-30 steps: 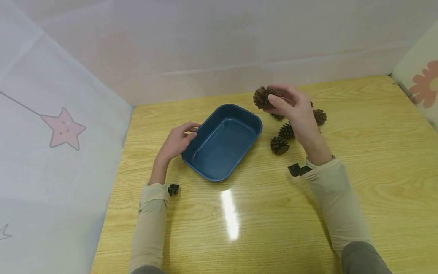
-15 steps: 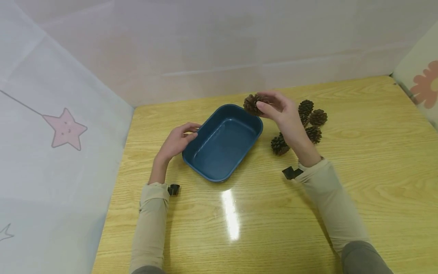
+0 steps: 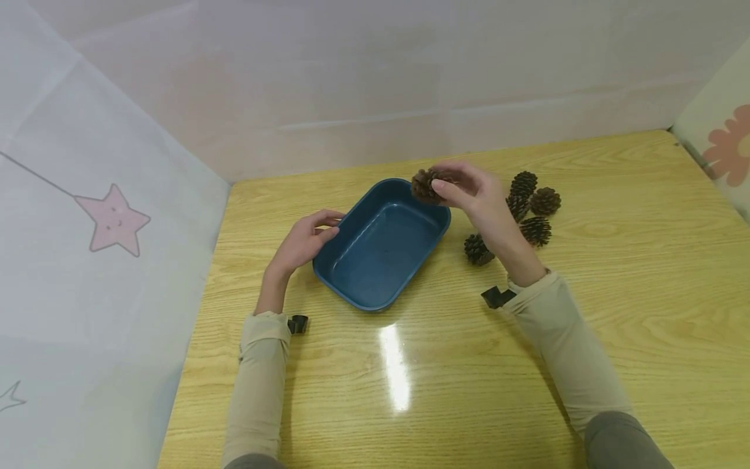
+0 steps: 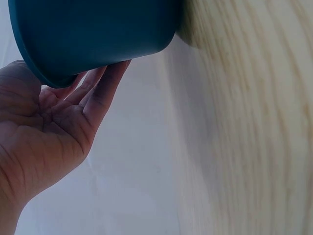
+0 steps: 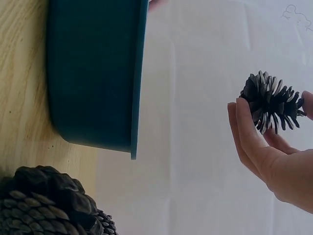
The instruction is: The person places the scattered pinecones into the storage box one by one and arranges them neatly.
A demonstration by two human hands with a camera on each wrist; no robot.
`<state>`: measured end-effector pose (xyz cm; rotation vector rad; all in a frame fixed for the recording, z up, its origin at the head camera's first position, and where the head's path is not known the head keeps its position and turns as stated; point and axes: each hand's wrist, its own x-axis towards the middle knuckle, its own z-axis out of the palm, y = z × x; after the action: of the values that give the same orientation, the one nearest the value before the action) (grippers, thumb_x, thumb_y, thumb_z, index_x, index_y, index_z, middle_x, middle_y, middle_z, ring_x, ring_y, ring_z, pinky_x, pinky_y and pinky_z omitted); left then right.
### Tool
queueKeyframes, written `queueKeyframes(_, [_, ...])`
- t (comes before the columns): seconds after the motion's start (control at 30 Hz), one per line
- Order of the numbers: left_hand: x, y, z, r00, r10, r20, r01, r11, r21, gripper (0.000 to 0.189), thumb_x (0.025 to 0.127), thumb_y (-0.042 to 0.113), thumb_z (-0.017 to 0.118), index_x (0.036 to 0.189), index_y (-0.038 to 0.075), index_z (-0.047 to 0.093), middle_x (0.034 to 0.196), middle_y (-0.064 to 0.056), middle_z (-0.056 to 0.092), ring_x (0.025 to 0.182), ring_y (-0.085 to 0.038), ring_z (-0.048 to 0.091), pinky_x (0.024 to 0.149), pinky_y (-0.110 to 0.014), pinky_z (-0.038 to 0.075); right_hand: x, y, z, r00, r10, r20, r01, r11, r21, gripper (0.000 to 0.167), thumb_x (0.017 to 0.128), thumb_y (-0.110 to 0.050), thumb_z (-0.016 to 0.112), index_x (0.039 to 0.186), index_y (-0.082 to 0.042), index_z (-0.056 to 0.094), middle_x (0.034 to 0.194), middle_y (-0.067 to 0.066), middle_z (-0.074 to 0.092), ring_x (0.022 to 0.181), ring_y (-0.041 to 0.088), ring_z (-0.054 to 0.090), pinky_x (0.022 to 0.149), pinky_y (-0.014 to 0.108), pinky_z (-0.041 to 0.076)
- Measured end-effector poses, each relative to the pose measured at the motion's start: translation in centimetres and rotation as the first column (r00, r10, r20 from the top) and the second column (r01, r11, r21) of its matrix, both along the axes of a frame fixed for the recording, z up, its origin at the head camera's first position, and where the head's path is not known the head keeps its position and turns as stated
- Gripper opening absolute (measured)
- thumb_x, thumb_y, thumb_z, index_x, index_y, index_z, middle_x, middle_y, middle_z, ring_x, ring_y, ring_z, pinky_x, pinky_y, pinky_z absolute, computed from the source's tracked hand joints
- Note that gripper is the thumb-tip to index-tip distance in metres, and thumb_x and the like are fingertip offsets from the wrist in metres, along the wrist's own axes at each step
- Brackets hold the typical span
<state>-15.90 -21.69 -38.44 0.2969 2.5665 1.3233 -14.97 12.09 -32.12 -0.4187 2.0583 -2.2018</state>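
A brown pine cone [image 3: 426, 186] is pinched between the thumb and fingers of my right hand [image 3: 486, 202], over the far right corner of a deep blue plastic basin [image 3: 375, 286]. The right wrist view shows this pine cone [image 5: 271, 103] held well above the rim, its scales spread. My left hand [image 3: 301, 244] holds the basin's left side, thumb at the rim. In the left wrist view its fingers [image 4: 105, 93] lie along the outer wall. No pine cone shows on the basin's visible floor.
Several pine cones lie right of the basin, among them a round brown one [image 3: 545, 202] and a dark one [image 3: 478, 249] nearest the basin. The wooden table [image 3: 457, 384] meets a pale cloth wall [image 3: 351, 78] behind and another at the left.
My right hand has carried the pine cone left and slightly toward me, from above the pine cones to over the basin's corner. The left hand and basin have stayed put.
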Motion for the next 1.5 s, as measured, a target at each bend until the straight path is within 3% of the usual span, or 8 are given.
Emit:
queueKeyframes(0.97, [-0.1, -0.1, -0.1, 1.000, -0.003, 0.002, 0.003, 1.000, -0.004, 0.036, 0.109, 0.011, 0.054, 0.143, 0.002, 0.059, 0.142, -0.018, 0.059, 0.131, -0.033, 0.054, 0.112, -0.051, 0.043, -0.4, -1.1, -1.8, 0.999, 0.053, 0.000, -0.053, 0.984, 0.171, 0.043, 0.104, -0.020, 0.066, 0.143, -0.003, 0.060, 0.143, 0.013, 0.060, 0.125, 0.025, 0.062, 0.101, 0.038, 0.054])
queueKeyframes(1.5, [0.1, 0.0, 0.0, 1.000, -0.002, 0.005, 0.002, 1.000, -0.009, 0.036, 0.109, 0.010, 0.054, 0.143, 0.002, 0.058, 0.142, -0.018, 0.059, 0.131, -0.033, 0.054, 0.110, -0.049, 0.045, -0.4, -2.7, -3.6, 0.994, 0.100, -0.034, -0.084, 0.943, 0.321, 0.040, 0.101, -0.023, 0.072, 0.136, -0.005, 0.065, 0.129, 0.013, 0.068, 0.116, 0.024, 0.067, 0.095, 0.040, 0.055])
